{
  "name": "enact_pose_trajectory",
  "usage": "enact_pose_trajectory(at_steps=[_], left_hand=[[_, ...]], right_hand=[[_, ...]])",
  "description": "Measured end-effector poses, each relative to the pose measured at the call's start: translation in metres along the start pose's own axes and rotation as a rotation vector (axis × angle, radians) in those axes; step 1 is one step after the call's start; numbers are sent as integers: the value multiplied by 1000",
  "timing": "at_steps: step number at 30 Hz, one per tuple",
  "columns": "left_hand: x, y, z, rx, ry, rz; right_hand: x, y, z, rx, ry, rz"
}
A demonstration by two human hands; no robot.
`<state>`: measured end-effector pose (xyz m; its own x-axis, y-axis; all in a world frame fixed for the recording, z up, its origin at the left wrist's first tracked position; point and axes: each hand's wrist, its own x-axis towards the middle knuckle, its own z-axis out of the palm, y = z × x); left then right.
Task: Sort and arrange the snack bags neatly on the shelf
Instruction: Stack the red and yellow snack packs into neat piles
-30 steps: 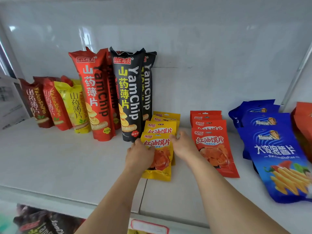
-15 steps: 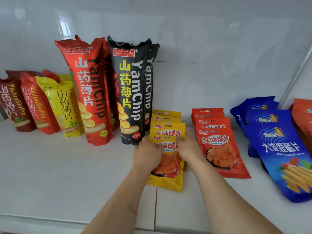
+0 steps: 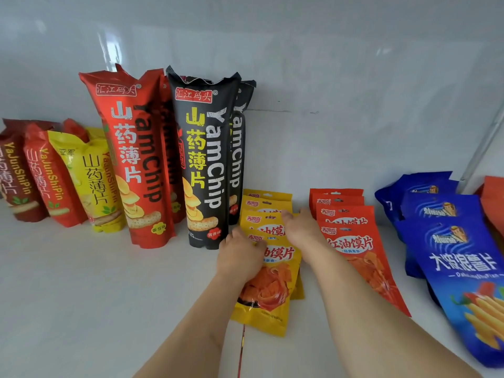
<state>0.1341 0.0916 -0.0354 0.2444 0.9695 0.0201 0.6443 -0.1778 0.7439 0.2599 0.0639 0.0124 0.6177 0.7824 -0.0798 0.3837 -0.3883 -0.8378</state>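
A row of flat yellow snack bags [image 3: 266, 204] lies overlapping on the white shelf [image 3: 81, 296], with the front yellow bag [image 3: 270, 290] nearest me. My left hand [image 3: 240, 255] grips the front bag's upper left edge, thumb on top. My right hand [image 3: 302, 230] rests at the right side of the row, fingers touching the top of the yellow bag behind the front one. Just right of my right hand lies a matching row of red flat bags [image 3: 354, 249].
Tall black YamChip bags [image 3: 204, 159] and red YamChip bags [image 3: 131, 159] stand against the back wall, left of the yellow row. Shorter yellow [image 3: 92, 181] and red [image 3: 46, 181] bags stand further left. Blue bags [image 3: 463, 268] lie at the right, an orange bag [image 3: 493, 203] beyond them.
My right hand has slid from the front yellow bag's right edge back to the bag behind it. My left hand stays on the front bag. The view has moved closer.
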Motion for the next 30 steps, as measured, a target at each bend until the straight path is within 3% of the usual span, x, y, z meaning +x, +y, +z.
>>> enact_pose_trajectory(at_steps=[5, 19, 30], left_hand=[[2, 7, 14, 124, 30, -24], [14, 29, 26, 63, 78, -35], [32, 33, 15, -68, -26, -83]], right_hand=[[15, -3, -1, -51, -46, 41], [39, 1, -9, -149, -34, 31], [49, 10, -7, -95, -1, 15]])
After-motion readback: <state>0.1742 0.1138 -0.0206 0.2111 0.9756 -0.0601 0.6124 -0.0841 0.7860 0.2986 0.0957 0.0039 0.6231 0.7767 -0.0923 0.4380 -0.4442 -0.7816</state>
